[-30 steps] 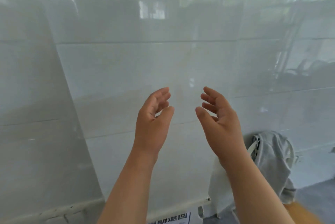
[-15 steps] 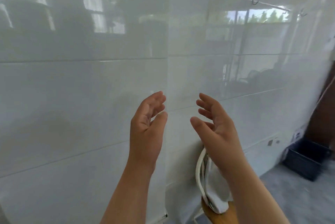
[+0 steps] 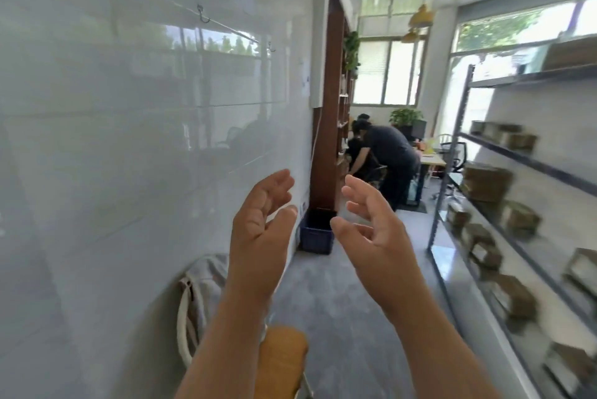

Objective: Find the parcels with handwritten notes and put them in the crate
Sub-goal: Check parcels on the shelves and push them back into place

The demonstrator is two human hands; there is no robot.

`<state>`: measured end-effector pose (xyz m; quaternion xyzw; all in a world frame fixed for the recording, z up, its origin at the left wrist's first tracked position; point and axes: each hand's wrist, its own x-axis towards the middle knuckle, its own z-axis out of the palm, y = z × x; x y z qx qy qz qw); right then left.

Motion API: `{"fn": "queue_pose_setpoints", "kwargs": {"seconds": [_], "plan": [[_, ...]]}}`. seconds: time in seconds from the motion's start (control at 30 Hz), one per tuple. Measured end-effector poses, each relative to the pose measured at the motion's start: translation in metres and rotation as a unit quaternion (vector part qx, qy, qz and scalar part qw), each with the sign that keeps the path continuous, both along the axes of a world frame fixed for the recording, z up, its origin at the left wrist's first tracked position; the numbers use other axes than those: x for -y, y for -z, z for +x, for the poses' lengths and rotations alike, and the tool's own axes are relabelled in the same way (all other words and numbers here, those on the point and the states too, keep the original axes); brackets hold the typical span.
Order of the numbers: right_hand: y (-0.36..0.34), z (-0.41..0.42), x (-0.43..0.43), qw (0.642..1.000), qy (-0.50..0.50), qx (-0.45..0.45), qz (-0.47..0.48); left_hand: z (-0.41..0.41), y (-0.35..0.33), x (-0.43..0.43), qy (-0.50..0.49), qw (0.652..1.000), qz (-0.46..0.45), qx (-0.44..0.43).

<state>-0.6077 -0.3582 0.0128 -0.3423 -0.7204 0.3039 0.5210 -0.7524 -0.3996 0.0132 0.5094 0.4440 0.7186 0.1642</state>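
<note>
Our left hand (image 3: 261, 230) and right hand (image 3: 374, 237) are raised in front of us, both empty, fingers spread and loosely bent, palms turned toward each other.

We see the dark blue crate (image 3: 318, 232) on the floor, at the floor's left edge against the white tiled wall (image 3: 113, 172), just beside the foot of a brown wooden partition (image 3: 329, 140). It shows in the gap between our two hands, well beyond them. The brown parcels (image 3: 486, 180) lie in rows on the tiers of the metal shelf rack (image 3: 453, 153) along the right, well apart from the crate. They are blurred, so we cannot tell whether any bears handwriting. A pale bag (image 3: 200, 285) hangs low by the wall beside a wooden seat (image 3: 284, 356) under our left forearm. Two people (image 3: 387, 153) bend over near a desk (image 3: 431, 159) past the doorway.
</note>
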Motion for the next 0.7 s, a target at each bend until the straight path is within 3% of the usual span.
{"fn": "queue_pose_setpoints", "kwargs": {"seconds": [0.17, 0.37, 0.7], "plan": [[0.002, 0.083, 0.036, 0.981, 0.193, 0.009, 0.011, 0.085, 0.005, -0.018, 0.198, 0.98, -0.016, -0.01], [-0.005, 0.194, 0.113, 0.93, 0.367, -0.002, -0.001, 0.212, 0.007, 0.005, 0.398, 0.917, -0.023, 0.006], [-0.012, 0.341, 0.263, 0.819, 0.573, -0.018, -0.013, 0.402, -0.007, 0.105, 0.582, 0.813, -0.021, -0.009]]}}
